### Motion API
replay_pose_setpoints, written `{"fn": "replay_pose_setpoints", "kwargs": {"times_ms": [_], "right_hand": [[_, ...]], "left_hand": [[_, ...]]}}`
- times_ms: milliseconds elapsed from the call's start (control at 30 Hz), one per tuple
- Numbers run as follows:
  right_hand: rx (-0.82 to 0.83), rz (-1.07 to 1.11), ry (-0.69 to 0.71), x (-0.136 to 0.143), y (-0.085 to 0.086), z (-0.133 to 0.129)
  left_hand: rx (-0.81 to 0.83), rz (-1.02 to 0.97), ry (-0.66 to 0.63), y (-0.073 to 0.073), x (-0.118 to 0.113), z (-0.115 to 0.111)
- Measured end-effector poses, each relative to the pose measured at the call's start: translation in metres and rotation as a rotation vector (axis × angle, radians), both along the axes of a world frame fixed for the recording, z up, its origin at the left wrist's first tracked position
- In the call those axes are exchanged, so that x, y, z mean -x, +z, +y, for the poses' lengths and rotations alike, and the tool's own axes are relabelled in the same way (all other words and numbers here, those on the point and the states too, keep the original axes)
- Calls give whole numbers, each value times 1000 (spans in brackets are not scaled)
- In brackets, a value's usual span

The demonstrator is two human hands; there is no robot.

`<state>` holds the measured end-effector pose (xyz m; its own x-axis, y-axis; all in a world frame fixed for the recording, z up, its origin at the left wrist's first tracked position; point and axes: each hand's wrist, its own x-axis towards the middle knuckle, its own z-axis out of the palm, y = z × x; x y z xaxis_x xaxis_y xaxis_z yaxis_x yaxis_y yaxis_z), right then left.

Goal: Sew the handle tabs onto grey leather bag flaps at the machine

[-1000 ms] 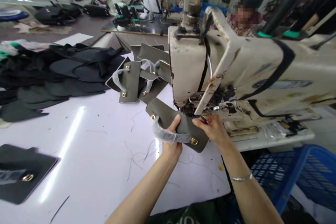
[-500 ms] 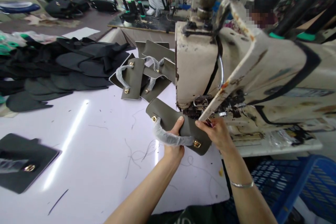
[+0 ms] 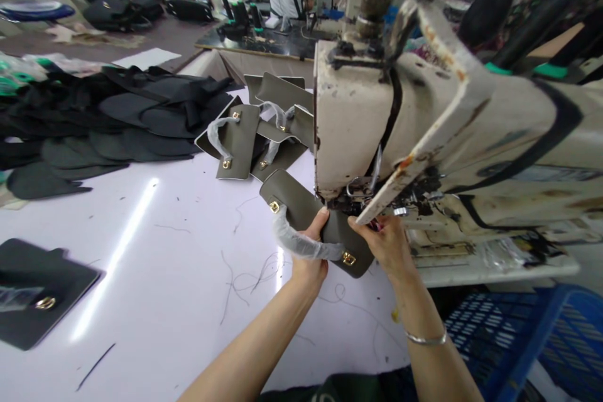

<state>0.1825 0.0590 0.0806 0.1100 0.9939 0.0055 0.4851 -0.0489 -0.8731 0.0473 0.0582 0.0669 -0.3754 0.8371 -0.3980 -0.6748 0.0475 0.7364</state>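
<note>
An olive-grey bag flap (image 3: 294,198) lies under the head of a cream sewing machine (image 3: 351,119), its upper edge at the needle area. Its handle (image 3: 301,245) is wrapped in clear plastic and joined by gold fittings at both ends. My left hand (image 3: 311,251) reaches through the handle loop and grips the flap, thumb on top and fingers beneath. My right hand (image 3: 384,239) pinches the flap's right edge close beside the presser foot; some of its fingers are hidden behind the machine's slanting bar (image 3: 400,166).
Several similar flaps (image 3: 238,144) are piled behind. A dark flap (image 3: 42,270) lies at the left on the white table (image 3: 155,301). Black cut pieces (image 3: 117,113) are heaped at the far left. A blue basket (image 3: 494,326) stands at the lower right. Loose threads (image 3: 240,279) lie nearby.
The flap and both hands have shifted slightly left and up along the machine. Both hands keep their hold. The machine's curved metal lever has moved down.
</note>
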Motion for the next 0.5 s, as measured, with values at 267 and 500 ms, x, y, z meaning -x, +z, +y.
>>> {"fn": "replay_pose_setpoints", "kwargs": {"times_ms": [267, 500], "right_hand": [[3, 69, -11, 8, -7, -4], [-13, 101, -28, 15, -10, -13]], "left_hand": [[-49, -26, -133, 5, 13, 0], [-68, -46, -216, 0, 19, 0]]}}
